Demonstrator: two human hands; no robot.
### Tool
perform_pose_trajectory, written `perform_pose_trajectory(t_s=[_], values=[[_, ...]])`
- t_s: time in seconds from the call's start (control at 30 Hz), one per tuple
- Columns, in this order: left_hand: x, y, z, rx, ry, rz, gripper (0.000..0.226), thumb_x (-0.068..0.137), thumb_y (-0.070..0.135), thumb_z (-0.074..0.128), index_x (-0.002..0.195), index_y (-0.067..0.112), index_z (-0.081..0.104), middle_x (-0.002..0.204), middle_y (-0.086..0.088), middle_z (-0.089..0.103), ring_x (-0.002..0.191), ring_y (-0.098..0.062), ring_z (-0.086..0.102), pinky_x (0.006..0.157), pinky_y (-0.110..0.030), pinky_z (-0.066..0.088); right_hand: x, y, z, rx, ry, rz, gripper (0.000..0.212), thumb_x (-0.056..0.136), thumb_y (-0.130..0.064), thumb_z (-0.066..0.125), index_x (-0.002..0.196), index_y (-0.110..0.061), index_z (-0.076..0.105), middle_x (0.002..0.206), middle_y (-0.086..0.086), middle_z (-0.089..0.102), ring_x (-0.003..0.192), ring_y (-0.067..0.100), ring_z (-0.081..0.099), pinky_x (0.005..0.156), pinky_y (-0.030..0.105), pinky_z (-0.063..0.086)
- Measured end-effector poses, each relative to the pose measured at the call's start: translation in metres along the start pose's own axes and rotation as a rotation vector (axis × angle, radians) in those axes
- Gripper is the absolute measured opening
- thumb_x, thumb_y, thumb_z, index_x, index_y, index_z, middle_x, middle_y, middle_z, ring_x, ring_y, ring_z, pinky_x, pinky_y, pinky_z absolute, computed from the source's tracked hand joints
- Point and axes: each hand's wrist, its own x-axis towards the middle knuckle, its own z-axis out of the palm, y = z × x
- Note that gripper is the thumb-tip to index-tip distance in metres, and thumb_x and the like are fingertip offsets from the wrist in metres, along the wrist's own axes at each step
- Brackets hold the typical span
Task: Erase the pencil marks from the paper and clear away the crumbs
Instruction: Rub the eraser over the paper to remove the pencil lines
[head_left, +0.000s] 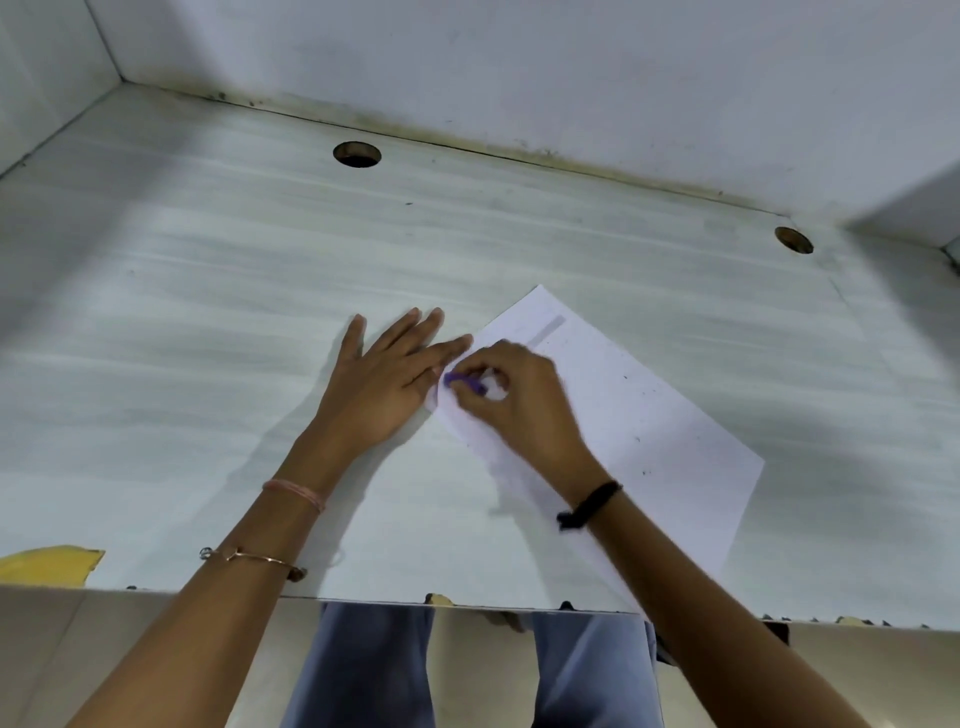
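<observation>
View: head camera, looking down over both forearms onto a pale streaked bench (208, 312).
Paper: a white sheet of paper (649, 415) lies flat on the bench, turned like a diamond, right of centre in the frame; its lower corner reaches the near bench edge.
Pencil mark: a short grey pencil mark (546, 329) shows near the paper's top corner.
Specks: a few small dark specks (644, 473) are scattered on the sheet's right half.
Left hand: the left hand (384, 374) lies flat at frame centre, fingers straight and spread, palm on the bench, fingertips touching the paper's left edge.
Right hand: the right hand (514, 400) is curled, pinching a small purple eraser (462, 382) against the paper's left part, just beside the left hand's fingers.
Wrists: a pink thread (294, 491) and a thin bangle (254, 558) on the left arm; a black band (589, 506) on the right.
Bench surface: two round holes (357, 154) near the back wall; a yellow scrap (52, 564) at lower left.
</observation>
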Motion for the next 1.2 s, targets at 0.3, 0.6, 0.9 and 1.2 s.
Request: perform_pose_trajectory(t_s=[0.3, 0.6, 0.9, 1.2], values=[[0.000, -0.002, 0.007, 0.007, 0.068, 0.002, 0.049, 0.095, 0.042, 0.007, 0.138, 0.059, 0.024, 0.157, 0.021, 0.013, 0.144, 0.002, 0.007, 0.115, -0.045, -0.003, 0.046, 0.046, -0.035, 0.012, 0.083, 0.131, 0.005, 0.077, -0.009, 0.072, 0.082, -0.009, 0.072, 0.081, -0.001, 0.068, 0.068, 0.000, 0.056, 0.065, 0.007, 0.039], [0.007, 0.022, -0.004, -0.121, 0.083, -0.109, 0.039, 0.100, 0.027, 0.033, 0.132, 0.048, 0.044, 0.154, 0.015, 0.026, 0.144, -0.002, 0.011, 0.114, -0.052, -0.007, 0.042, 0.050, -0.028, 0.029, 0.106, 0.119, 0.005, 0.078, -0.008, 0.071, 0.083, -0.008, 0.072, 0.077, -0.006, 0.062, 0.066, -0.008, 0.053, 0.063, 0.004, 0.036], [0.008, 0.031, 0.010, 0.139, -0.046, -0.038, 0.082, 0.078, 0.083, 0.016, 0.148, 0.045, -0.003, 0.159, 0.011, -0.011, 0.145, -0.007, -0.015, 0.112, -0.058, -0.014, 0.030, 0.036, -0.020, 0.034, 0.016, 0.044, 0.004, 0.079, -0.012, 0.072, 0.081, -0.010, 0.073, 0.077, -0.003, 0.068, 0.068, -0.005, 0.055, 0.064, 0.007, 0.037], [0.007, 0.031, 0.012, 0.145, 0.003, -0.013, 0.087, 0.078, 0.083, 0.015, 0.150, 0.038, -0.003, 0.160, 0.010, -0.010, 0.146, -0.008, -0.012, 0.112, -0.060, -0.012, 0.043, 0.043, -0.033, -0.024, 0.031, 0.070, 0.005, 0.076, -0.010, 0.073, 0.081, -0.009, 0.074, 0.078, 0.001, 0.070, 0.064, 0.000, 0.055, 0.061, 0.006, 0.036]])
